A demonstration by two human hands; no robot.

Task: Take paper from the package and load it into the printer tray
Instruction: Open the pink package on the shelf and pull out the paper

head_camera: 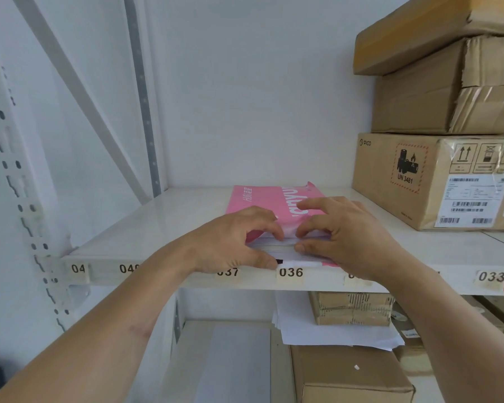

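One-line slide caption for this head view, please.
Both hands, left hand and right hand, pinch white sheets from the opened pink paper package on a shelf.

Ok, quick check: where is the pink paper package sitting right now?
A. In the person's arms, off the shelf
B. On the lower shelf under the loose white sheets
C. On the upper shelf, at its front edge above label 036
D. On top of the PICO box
C: the pink paper package lies flat on the upper shelf, its open end above label 036, with the left hand and right hand working at the sheets.
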